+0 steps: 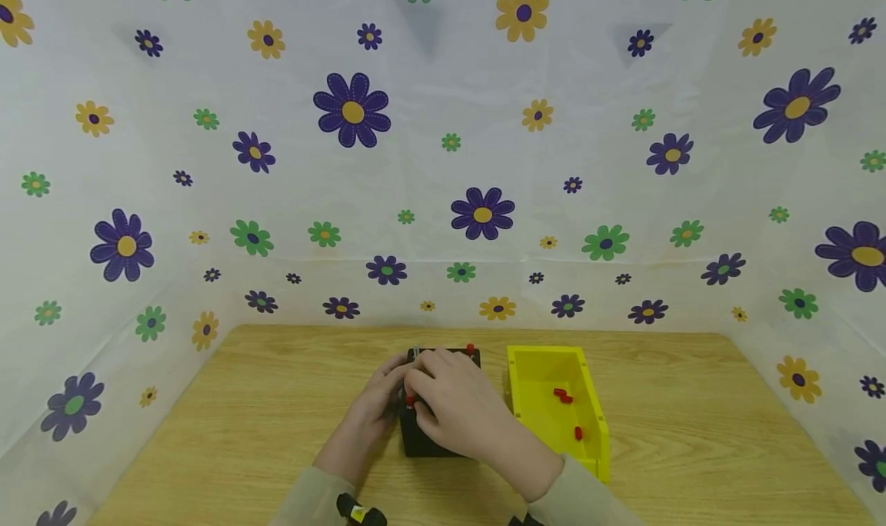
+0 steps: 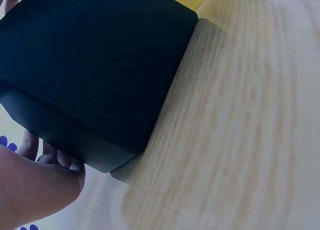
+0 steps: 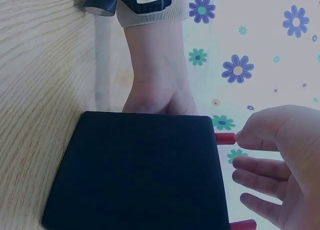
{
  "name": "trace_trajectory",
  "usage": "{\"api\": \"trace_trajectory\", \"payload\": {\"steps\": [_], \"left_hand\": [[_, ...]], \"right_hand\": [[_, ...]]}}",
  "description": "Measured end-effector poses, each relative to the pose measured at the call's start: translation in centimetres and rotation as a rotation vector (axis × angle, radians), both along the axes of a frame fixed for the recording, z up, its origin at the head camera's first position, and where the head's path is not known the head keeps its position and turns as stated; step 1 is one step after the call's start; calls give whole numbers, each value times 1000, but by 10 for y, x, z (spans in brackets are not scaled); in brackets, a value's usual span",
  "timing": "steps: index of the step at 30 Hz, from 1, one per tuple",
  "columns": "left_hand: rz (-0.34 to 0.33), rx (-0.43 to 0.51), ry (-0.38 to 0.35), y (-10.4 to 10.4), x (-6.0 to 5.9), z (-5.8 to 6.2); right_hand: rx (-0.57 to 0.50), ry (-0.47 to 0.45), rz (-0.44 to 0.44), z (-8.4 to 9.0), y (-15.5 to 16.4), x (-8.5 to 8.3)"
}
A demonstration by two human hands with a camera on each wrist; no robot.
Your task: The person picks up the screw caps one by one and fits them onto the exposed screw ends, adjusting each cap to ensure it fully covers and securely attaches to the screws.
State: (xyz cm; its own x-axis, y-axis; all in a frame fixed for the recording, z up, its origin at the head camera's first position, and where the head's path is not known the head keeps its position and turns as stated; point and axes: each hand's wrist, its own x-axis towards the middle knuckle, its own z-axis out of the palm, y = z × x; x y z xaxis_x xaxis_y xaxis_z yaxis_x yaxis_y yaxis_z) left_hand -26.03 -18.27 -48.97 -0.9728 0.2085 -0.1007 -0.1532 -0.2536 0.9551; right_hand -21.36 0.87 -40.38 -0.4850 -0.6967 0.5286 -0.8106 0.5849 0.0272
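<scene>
A black box (image 1: 432,437) stands on the table, with red caps on small posts along its top. My left hand (image 1: 379,394) rests against the box's left side, and the left wrist view shows its fingers (image 2: 49,152) touching the dark wall. Over the top reaches my right hand (image 1: 460,403), whose thumb and a finger pinch a red cap (image 3: 225,138) near the front left corner. Its other fingers (image 3: 260,177) hang loosely bent. Another red cap (image 1: 471,349) stands at the back right corner, and a grey post (image 1: 416,351) shows at the back left.
Right of the box sits a yellow bin (image 1: 519,368) with several loose red caps (image 1: 566,399) inside. The wooden table (image 1: 277,403) extends to both sides. A flower-patterned white sheet (image 1: 588,64) hangs behind and at the sides.
</scene>
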Motion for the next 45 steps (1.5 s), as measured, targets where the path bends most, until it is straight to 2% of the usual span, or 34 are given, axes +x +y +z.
{"api": "trace_trajectory", "payload": {"steps": [7, 22, 34, 45], "left_hand": [[37, 27, -23, 3, -2, 1], [26, -4, -30, 2, -4, 5], [0, 39, -12, 2, -2, 3], [15, -1, -26, 1, -1, 2]], "right_hand": [[-3, 12, -2, 0, 0, 0], [31, -26, -22, 1, 0, 0], [4, 32, -15, 3, 3, -1], [23, 17, -29, 6, 6, 0]]}}
